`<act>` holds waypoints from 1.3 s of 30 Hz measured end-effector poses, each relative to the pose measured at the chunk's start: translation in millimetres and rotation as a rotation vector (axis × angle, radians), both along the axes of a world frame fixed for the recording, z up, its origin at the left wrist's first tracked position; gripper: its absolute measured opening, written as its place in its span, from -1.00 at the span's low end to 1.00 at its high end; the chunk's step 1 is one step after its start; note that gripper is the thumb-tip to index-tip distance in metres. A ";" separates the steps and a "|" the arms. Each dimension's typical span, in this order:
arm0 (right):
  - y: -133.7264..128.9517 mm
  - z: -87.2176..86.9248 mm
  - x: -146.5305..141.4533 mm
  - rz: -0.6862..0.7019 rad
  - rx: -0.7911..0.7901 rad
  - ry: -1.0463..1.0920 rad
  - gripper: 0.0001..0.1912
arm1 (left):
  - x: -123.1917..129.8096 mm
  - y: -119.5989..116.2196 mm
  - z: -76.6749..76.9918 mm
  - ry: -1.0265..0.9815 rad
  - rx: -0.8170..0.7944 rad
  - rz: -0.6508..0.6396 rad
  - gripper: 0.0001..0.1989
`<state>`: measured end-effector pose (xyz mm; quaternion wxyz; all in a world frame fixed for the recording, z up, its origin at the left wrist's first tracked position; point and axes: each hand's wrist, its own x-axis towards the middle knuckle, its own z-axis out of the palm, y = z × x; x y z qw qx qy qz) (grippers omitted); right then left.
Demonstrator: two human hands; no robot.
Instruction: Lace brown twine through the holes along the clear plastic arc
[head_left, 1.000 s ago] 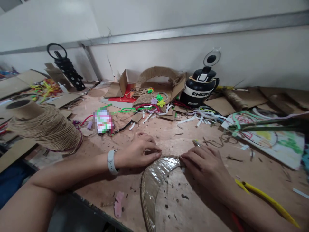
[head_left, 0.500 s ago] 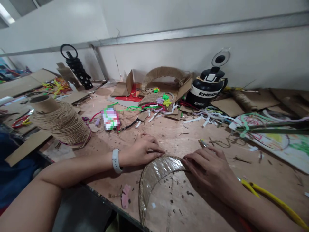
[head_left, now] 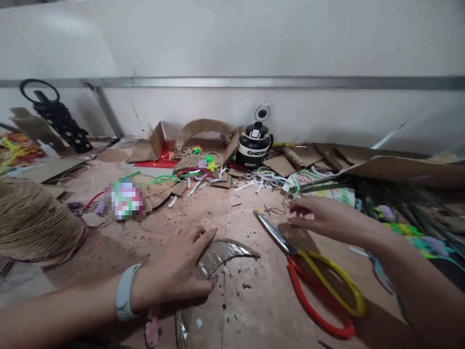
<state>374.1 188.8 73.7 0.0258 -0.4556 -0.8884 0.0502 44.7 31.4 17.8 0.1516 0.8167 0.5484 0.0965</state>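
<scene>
A crescent-shaped cardboard piece [head_left: 232, 250], faced with shiny clear tape and edged with twine, lies on the table in front of me. My left hand [head_left: 181, 264], a pale wristband on its wrist, spans the band, thumb at the inner edge and fingers over the outer edge. Part of the crescent is hidden under it. Over the table at right, my right hand [head_left: 323, 218] is loosely bent, its fingers apart and nothing visible in them. Below it lie scissors [head_left: 290, 249] with one red and one yellow handle, blades slightly apart. Loose twine [head_left: 278, 211] lies near the fingertips.
A big twine spool [head_left: 36, 223] stands at left. Along the wall are a black bottle [head_left: 61, 123], a twine-wrapped arch [head_left: 207, 127] and a black-and-white jug [head_left: 253, 148]. Paper strips [head_left: 263, 178] and cardboard [head_left: 407, 169] lie at the back. A pink piece [head_left: 152, 329] lies near the front edge.
My right hand has left the crescent's end and moved to the right, above the scissors. My left hand has shifted onto the band. The view has turned right, showing the scissors more fully.
</scene>
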 end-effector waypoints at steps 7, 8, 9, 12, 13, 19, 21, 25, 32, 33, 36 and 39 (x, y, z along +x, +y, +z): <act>14.5 -32.4 -18.6 -0.074 0.074 -0.062 -0.85 | 20.7 31.8 9.2 0.067 0.007 -0.100 -0.14; 17.9 -34.8 -18.4 -0.077 0.072 -0.035 -0.87 | 23.9 39.0 10.9 0.064 0.016 -0.144 -0.13; 21.0 -35.8 -17.1 -0.090 0.072 -0.005 -0.85 | 27.1 46.7 12.1 0.054 0.031 -0.171 -0.12; 25.5 -30.9 -10.7 -0.141 0.084 0.092 -0.81 | 34.6 72.7 13.2 0.028 0.055 -0.220 -0.12; 24.8 -27.7 -9.3 -0.138 0.073 0.146 -0.79 | 35.9 81.8 13.6 0.011 0.076 -0.227 -0.12; 2.6 -13.1 -23.5 0.033 0.130 0.496 -0.73 | 40.1 123.4 27.2 -0.356 0.211 -0.165 -0.68; -4.3 -12.3 -31.3 0.087 0.200 0.498 -0.74 | 45.5 128.5 34.7 -0.387 0.263 -0.138 -0.67; -10.0 -12.8 -39.2 0.175 0.276 0.488 -0.75 | 60.4 132.8 48.6 -0.421 0.202 -0.254 -0.77; -17.2 -8.2 -45.6 0.255 0.265 0.540 -0.72 | 64.1 135.4 59.0 -0.429 0.043 -0.273 -0.81; -18.3 -7.4 -46.8 0.261 0.230 0.535 -0.70 | 60.7 133.7 59.8 -0.422 0.043 -0.274 -0.81; -18.0 -6.7 -48.1 0.267 0.157 0.527 -0.63 | 43.0 127.3 64.1 -0.383 0.065 -0.259 -0.82; -9.7 -6.1 -43.1 0.219 0.132 0.555 -0.52 | 14.7 121.8 68.8 -0.383 0.091 -0.189 -0.80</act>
